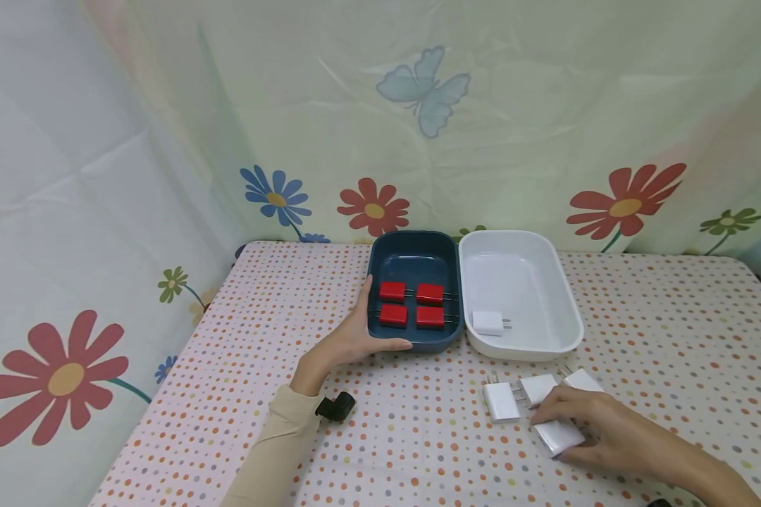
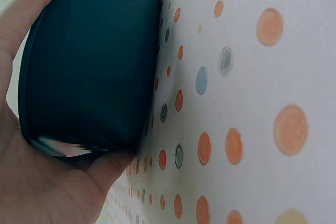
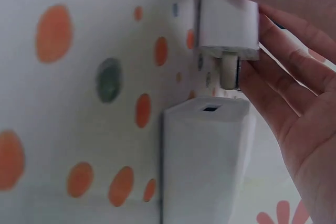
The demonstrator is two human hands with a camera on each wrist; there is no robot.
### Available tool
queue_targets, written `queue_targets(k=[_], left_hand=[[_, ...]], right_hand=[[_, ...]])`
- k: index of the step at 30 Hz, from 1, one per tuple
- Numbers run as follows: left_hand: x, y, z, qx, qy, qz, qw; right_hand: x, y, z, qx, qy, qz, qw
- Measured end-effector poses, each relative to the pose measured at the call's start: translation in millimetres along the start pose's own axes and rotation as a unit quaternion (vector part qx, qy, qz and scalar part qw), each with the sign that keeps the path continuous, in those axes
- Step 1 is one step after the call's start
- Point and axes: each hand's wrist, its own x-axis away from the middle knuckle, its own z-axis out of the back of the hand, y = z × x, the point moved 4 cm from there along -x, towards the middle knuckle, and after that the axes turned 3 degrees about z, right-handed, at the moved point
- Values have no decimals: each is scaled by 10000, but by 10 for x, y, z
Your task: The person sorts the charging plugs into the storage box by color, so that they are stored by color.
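My left hand grips the near left corner of a dark blue tray, fingers along its left side and thumb across its front. Several red plug chargers lie inside that tray. My right hand pinches a white plug charger between thumb and fingers, low over the tablecloth. In the right wrist view its prongs stick out, and another white charger with a port stands close by. Next to the hand are white chargers on the cloth, one partly behind the fingers.
A white tray stands against the dark blue tray's right side, holding one white charger. The dotted tablecloth covers the table. A flowered curtain hangs behind and at the left.
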Motion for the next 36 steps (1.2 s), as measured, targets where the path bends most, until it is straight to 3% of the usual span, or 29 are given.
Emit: queue_targets(k=[8, 22, 27, 33, 36], left_hand=[[-15, -4, 2, 68, 4, -189, 9998], [-26, -13, -5, 40, 0, -54, 10000], [-26, 17, -4, 42, -1, -78, 10000], [-3, 27, 1, 44, 32, -20, 10000], [9, 19, -9, 48, 24, 3, 10000]], right_hand=[[6, 43, -24, 12, 54, 68, 10000], [-64, -92, 103, 98, -44, 191, 9998], [-120, -212, 334, 437, 519, 437, 9967], [-277, -300, 648, 1002, 1653, 757, 9782], [-384, -284, 736, 1220, 2034, 499, 9702]])
